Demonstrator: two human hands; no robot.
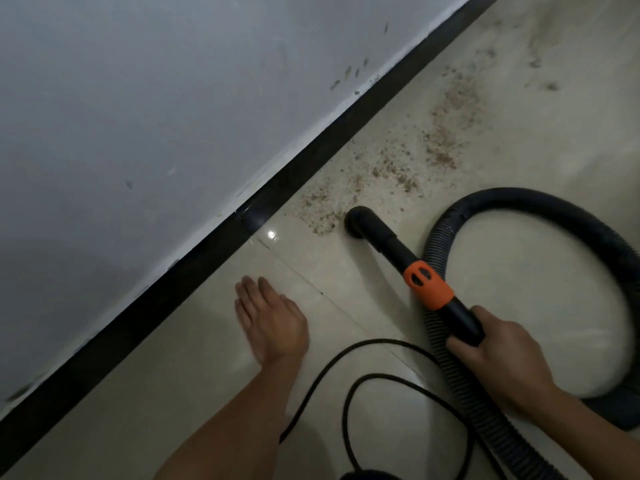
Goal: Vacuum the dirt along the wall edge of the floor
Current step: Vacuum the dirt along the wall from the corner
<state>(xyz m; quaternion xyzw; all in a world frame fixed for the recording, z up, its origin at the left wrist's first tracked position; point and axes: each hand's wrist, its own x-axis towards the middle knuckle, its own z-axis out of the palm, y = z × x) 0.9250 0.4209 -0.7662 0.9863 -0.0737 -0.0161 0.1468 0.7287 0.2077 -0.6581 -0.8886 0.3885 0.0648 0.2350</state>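
right hand (498, 355): I'm gripping the vacuum wand (429, 289)
left hand (270, 320): hovering open, empty
tip: I'm keeping the nozzle (356, 221) flat, creeping slowly through the dirt (408, 161) toward the baseboard (311, 150)

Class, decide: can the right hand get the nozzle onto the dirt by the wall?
Probably yes: the right hand grips the wand, the nozzle sits at the near edge of the dirt, and the left hand and hose lie clear of it.
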